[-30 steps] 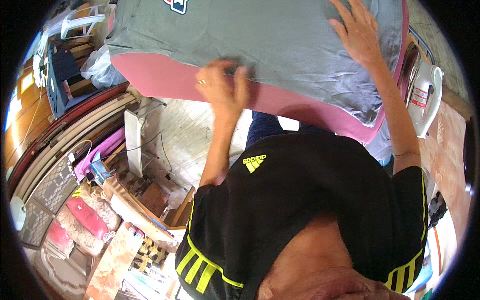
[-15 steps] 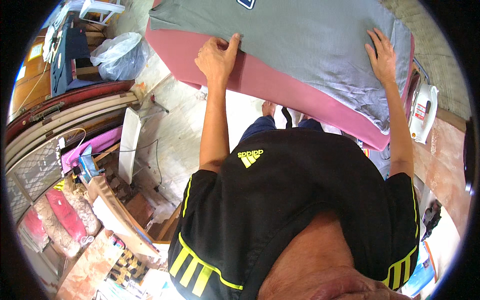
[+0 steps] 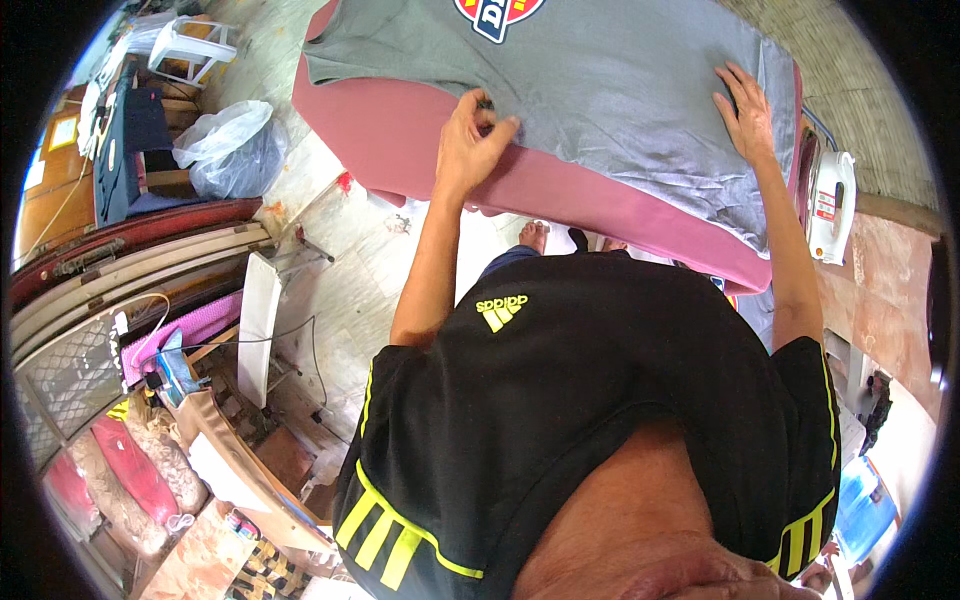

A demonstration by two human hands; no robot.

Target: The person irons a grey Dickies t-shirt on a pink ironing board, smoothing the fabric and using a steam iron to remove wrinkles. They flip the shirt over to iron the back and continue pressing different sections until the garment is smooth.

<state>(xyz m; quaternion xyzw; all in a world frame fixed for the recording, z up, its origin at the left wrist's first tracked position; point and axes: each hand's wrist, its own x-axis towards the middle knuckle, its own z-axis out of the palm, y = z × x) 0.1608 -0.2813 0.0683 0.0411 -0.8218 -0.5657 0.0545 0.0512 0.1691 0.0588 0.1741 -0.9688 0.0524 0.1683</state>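
Observation:
A grey shirt (image 3: 620,100) with a red, blue and yellow badge lies spread over the pink padded ironing board (image 3: 370,130) in front of me. My left hand (image 3: 473,145) is at the shirt's near edge, its fingers curled and somewhat blurred, with the edge pinched between thumb and fingers. Spread on the cloth further right is my right hand (image 3: 750,120), its palm down and fingers stretched out. Wrinkles run through the shirt beside and below that hand. A white iron (image 3: 830,205) stands past the board's right end, just beyond my right forearm.
A clear plastic bag (image 3: 235,150) and a white stool (image 3: 190,50) are on the floor at the far left. Stacked boards (image 3: 150,250) and a white panel (image 3: 258,325) line the left side. A thin cable (image 3: 315,350) trails across the floor there.
My left hand has moved right and slightly nearer along the shirt's edge. More of the badge shows at the top. My right hand stays flat on the cloth, shifted slightly left in view.

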